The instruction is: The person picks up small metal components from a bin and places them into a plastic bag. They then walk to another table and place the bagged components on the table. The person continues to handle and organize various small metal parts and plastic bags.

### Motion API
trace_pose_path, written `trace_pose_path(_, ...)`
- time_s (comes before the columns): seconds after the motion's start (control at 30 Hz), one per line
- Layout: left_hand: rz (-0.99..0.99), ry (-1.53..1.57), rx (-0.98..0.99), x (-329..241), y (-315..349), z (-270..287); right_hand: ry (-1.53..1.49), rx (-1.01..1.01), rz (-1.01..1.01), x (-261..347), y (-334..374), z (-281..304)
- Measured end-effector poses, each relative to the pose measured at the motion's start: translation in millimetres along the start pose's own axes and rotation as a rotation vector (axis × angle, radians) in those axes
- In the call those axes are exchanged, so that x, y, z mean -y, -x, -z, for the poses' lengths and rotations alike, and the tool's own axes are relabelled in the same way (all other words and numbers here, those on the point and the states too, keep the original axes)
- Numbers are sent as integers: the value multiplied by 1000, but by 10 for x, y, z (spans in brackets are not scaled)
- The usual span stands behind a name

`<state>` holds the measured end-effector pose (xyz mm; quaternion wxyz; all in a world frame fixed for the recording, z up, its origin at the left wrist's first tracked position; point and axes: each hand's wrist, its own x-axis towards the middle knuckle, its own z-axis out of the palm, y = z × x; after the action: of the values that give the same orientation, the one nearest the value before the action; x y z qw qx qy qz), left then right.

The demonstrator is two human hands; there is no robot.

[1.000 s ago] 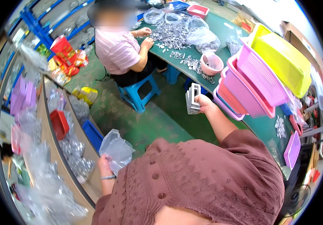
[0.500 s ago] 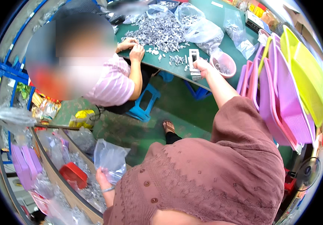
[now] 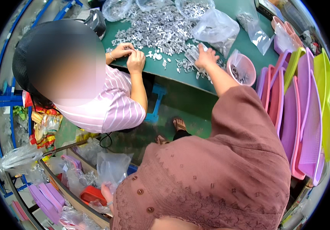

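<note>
At the lower left my left hand (image 3: 107, 191) is closed on the edge of a clear plastic bag (image 3: 113, 168), which stands up limp above it. My right hand (image 3: 207, 57) reaches over the green table (image 3: 180, 81), fingers spread. A clear, greyish plastic item (image 3: 193, 55) lies beside and partly under its fingers; its kind is hard to make out. Small silvery metal pieces (image 3: 184, 66) lie just left of this hand. To its right stands a pink tub (image 3: 248, 73) with a bag of ring-like pieces in it.
A large heap of small metal parts (image 3: 153, 28) covers the table's far side, beside filled plastic bags (image 3: 218, 30). At the left a seated co-worker (image 3: 115, 101) handles small pieces. Purple and pink trays (image 3: 302, 115) stand at the right. A red bin (image 3: 93, 194) sits near my left hand.
My right hand has moved a little up the table, and the white-framed item it held no longer shows in it. My left hand still holds the bag, slightly lower. The view has shifted.
</note>
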<state>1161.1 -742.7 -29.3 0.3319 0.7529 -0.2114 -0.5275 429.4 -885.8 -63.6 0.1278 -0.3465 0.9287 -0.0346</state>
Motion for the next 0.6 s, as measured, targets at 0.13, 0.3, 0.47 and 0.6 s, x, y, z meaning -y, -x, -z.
trace_pose_path(0.13, -35, -128, 165, 92, -692, 286, -48, 40, 37, -125, 118, 120)
trace_pose_path(0.3, 91, 30, 171, -73, -896, 189, -39, -88, 167, -214, 310, 68)
trace_pose_path(0.47, 84, 114, 182, -199, -878, 71, -56, -247, 297, -168, 380, -81)
trace_pose_path(0.6, -133, -169, 174, -283, -786, -19, -62, -167, 173, -210, 363, -166)
